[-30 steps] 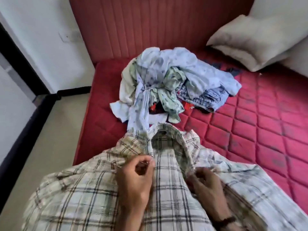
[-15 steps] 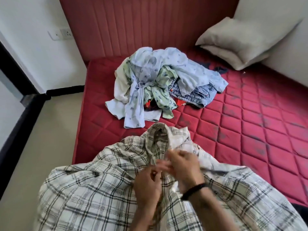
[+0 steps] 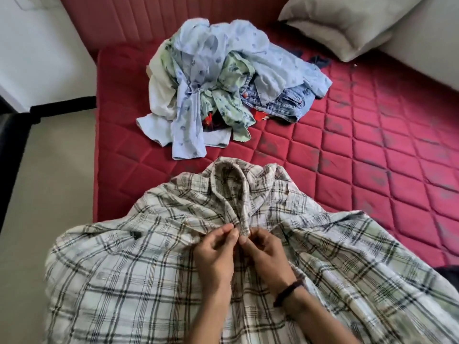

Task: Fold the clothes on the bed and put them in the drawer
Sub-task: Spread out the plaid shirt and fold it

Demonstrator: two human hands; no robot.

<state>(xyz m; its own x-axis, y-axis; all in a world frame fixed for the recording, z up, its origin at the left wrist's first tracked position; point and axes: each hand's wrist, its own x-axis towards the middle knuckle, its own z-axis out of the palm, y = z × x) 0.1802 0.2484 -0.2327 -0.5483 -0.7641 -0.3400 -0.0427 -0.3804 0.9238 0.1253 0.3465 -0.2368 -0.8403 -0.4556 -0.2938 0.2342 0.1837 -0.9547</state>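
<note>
A person's left hand (image 3: 215, 254) and right hand (image 3: 267, 254) meet at the front placket of a cream plaid shirt (image 3: 129, 276), the fingers of each pinching the fabric just below the collar. A dark band circles the right wrist. The shirt is spread over the near edge of a red quilted bed (image 3: 360, 155). Beyond it lies a heap of unfolded clothes (image 3: 223, 78), with a beige pillow (image 3: 347, 23) at the far corner.

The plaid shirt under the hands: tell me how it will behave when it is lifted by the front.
The plaid shirt looks thin and creased, so it will probably sag and drape, not hold shape. It seems light. Both hands, left hand and right hand, pinch its front, so the loose sides would likely hang down.
</note>
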